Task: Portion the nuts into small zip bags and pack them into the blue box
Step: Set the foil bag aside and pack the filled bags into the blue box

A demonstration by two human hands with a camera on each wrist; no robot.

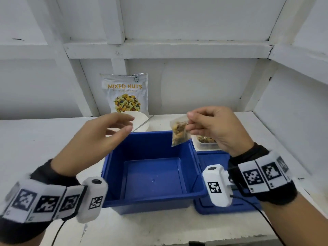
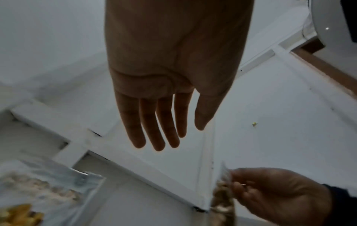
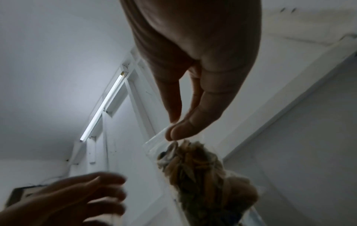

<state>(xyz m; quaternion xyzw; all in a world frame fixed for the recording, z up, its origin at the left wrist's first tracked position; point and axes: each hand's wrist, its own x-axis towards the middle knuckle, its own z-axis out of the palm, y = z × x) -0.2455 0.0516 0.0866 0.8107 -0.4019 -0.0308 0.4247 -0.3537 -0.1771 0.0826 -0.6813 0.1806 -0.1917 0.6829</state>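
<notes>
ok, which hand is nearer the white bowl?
Left. The left hand hovers open just in front of the white bowl, fingertips overlapping its rim in the head view. The right hand is off to the bowl's right, pinching the zip bag above the blue box.

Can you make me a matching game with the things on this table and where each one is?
Things:
1. zip bag of nuts
2. blue box
3. Mixed Nuts packet
4. blue lid

Places:
A. flat on the table, right of the box
B. leaning against the back wall
C. pinched in the right hand
D. middle of the table, nothing inside

Pairs: 1-C, 2-D, 3-B, 4-A
</notes>
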